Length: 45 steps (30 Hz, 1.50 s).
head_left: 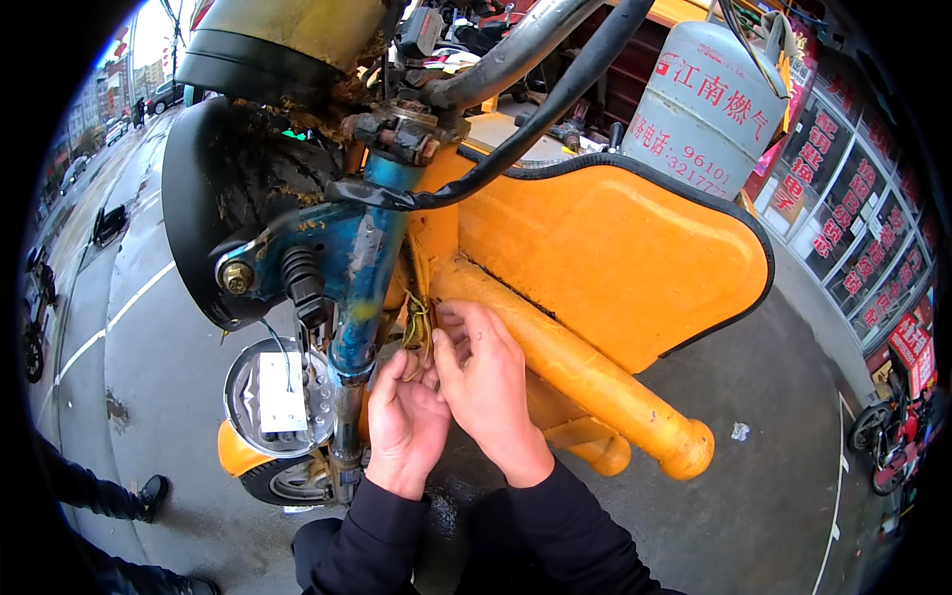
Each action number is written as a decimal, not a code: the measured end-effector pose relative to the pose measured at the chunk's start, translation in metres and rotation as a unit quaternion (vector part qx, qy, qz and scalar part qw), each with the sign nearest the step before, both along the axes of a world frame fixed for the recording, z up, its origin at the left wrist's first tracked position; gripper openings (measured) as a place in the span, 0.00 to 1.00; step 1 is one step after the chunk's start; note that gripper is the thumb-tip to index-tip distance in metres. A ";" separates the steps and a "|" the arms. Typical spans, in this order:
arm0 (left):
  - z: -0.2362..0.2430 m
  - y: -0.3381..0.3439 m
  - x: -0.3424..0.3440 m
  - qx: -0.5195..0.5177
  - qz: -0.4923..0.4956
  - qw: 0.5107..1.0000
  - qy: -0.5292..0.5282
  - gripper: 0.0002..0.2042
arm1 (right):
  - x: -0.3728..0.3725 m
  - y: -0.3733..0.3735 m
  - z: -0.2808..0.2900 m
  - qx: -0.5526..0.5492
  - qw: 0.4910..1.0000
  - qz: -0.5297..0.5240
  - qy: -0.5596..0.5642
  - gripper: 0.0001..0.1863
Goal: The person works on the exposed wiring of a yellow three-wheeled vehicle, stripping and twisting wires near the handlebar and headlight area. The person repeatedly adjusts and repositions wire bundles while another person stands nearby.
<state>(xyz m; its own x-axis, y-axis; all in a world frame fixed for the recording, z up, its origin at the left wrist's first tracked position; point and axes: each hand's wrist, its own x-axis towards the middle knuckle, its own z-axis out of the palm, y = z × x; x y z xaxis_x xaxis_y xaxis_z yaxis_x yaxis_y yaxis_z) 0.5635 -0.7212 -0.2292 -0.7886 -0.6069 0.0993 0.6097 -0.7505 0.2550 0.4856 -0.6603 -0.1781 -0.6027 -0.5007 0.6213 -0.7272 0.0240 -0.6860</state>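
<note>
A bundle of yellow-green wires (pixel 418 322) hangs between a worn blue steering column (pixel 377 233) and an orange frame tube (pixel 585 372). My right hand (pixel 488 382) is closed at the lower part of the bundle, its fingers curled around the wires and partly hidden. Just below and to the left, my left hand (pixel 409 426) is palm up, thumb and fingertips pinched at the wire ends. What exactly lies between the fingertips is hard to make out. A round headlight (pixel 243 392) with a white label hangs left of the fork.
A black headlight housing (pixel 203 213) and thick black cable (pixel 565 94) are above. An orange panel (pixel 615 258) with black edging stands at right, a grey gas cylinder (pixel 684 109) behind it. Another person's legs (pixel 109 484) show at lower left, a parked red motorcycle (pixel 897 436) far right.
</note>
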 end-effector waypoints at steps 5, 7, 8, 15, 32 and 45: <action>0.008 0.020 0.014 0.034 0.021 0.998 -0.050 0.11 | -0.001 -0.006 0.009 0.034 0.999 0.019 0.026 0.17; -0.005 0.018 0.023 -0.019 0.009 0.998 -0.063 0.13 | 0.001 -0.011 0.007 0.012 0.999 0.015 -0.040 0.20; -0.008 0.018 0.025 -0.045 0.004 0.997 -0.067 0.14 | 0.002 -0.013 0.006 0.002 0.997 0.014 -0.070 0.22; -0.018 0.021 0.027 -0.485 0.326 0.655 -0.479 0.13 | -0.001 -0.024 -0.002 0.065 0.995 0.017 -0.078 0.25; -0.011 0.028 0.024 -0.624 0.417 0.470 -0.465 0.28 | -0.006 -0.026 0.007 -0.005 0.928 0.175 -0.328 0.25; -0.012 -0.019 -0.032 -0.285 0.254 0.841 -0.384 0.14 | -0.014 -0.022 -0.015 0.021 0.961 0.144 -0.237 0.24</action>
<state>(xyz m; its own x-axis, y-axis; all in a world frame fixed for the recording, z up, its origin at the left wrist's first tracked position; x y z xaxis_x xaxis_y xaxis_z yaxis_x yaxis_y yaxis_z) 0.5313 -0.7407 -0.2408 -0.4069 -0.9109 0.0685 0.3059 -0.0653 0.9498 0.4720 -0.6828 -0.1928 -0.6457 -0.7073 0.2877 -0.3150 -0.0965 -0.9442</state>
